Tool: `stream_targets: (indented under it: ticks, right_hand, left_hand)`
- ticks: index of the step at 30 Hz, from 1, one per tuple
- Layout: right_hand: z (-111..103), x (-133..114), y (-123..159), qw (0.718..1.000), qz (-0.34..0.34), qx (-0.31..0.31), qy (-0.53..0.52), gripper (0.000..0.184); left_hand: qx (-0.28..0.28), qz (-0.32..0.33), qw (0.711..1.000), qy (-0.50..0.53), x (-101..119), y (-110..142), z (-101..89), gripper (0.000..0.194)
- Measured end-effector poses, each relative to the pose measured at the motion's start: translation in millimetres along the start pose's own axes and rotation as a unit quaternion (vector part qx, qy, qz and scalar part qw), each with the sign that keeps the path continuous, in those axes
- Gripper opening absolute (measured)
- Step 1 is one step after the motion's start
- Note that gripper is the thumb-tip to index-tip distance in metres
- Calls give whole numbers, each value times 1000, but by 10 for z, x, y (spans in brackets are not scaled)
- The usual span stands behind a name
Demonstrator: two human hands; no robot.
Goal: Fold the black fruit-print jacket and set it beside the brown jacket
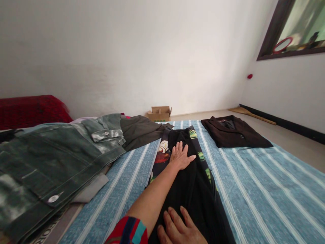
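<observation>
Hands: left hand [180, 156] lies flat, fingers spread, on the black garment [189, 179] with leaf-print edging, which runs lengthwise down the middle of the striped blue sheet [256, 183]. Right hand [179, 228] presses flat on the near end, fingers slightly apart; its wrist is cut off by the frame.

Risks, as judged: the cloth may bunch or slide under the palms, since the sheet looks smooth; the green jacket [50, 159] heaped at left could spill toward the garment.

Hidden: the garment's near hem, and whatever lies under the jacket. Folded dark top [235, 130] sits well apart; cardboard box [159, 113] contents cannot be made out.
</observation>
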State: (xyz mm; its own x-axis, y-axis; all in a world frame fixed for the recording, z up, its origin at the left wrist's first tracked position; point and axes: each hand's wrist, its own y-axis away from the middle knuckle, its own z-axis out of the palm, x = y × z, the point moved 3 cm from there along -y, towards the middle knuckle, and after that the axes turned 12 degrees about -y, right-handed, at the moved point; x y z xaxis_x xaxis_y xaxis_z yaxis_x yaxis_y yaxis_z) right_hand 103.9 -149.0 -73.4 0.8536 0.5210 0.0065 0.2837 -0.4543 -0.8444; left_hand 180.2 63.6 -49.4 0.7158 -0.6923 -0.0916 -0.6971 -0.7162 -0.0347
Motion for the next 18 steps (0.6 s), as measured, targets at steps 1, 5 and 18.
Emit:
stream_targets:
  ticks: [1, 5, 18]
  right_hand:
    - [1, 3, 6, 1000, -1, -2, 0, 20]
    - [45, -13, 49, 1000, -9, -17, 4, 18]
    - [50, -60, 46, 1000, 20, -7, 15, 22]
  left_hand:
    - [3, 0, 1000, -3, 1, -3, 4, 82]
    - [15, 2, 1000, -12, 1, -7, 17, 81]
    - [38, -4, 999, -20, 8, 31, -1, 77]
